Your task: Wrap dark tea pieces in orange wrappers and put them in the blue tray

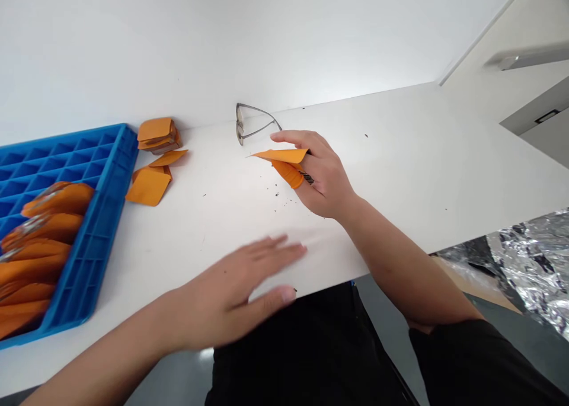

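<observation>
Your right hand grips one orange piece between fingers and thumb — long axis crosswise, thin tip pointing left — while your left hand, flat, blurred and holding nothing, is nearer you, with the piece ahead and rightward of it. Just past your right fingertips sits one pair of glasses; left of both hands, one orange stack, about three loose flaps, one blue crate bearing at least five orange pouches

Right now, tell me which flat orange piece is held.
The flat orange piece in the right hand; other orange pieces are beside or inside the blue crate.
</observation>
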Demonstrator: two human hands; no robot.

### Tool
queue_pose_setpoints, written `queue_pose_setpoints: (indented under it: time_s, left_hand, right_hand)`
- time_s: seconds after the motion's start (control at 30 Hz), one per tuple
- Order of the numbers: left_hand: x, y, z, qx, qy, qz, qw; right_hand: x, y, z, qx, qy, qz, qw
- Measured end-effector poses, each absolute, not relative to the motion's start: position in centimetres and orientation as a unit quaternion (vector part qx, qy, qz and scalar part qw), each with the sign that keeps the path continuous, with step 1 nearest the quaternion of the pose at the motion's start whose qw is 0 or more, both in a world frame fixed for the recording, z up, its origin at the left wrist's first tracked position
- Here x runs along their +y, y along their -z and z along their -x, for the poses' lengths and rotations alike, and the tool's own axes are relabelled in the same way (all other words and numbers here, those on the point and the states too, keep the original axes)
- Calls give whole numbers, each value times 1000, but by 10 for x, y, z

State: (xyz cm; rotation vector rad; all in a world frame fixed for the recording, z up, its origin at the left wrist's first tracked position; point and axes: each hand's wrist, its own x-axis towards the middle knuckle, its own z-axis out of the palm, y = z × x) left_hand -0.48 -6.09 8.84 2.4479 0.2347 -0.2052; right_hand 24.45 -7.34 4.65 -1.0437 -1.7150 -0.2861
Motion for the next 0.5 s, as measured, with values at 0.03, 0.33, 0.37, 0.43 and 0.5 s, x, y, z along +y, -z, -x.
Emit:
queue_pose_setpoints:
  time_s: [0.03,0.33,0.37,0.43,0.5]
  left_hand:
    - [-57,-82,1,116,43,-952,281]
    - [-1,-17,-65,253,-21,-958,133]
    - [2,-15,-69,265,-20,-955,132]
    - [-1,-16,-69,243,1,-960,142]
    - [-18,-23,-56,156,39,-973,163]
  right_hand:
    - [-73,-46,-244,-720,120,438,526]
    - [-69,-44,-243,-666,137,372,633]
    - [-69,-45,-243,-660,139,378,635]
    - [-69,-46,-243,-652,145,392,632]
    - [-70,-46,-242,-651,153,401,626]
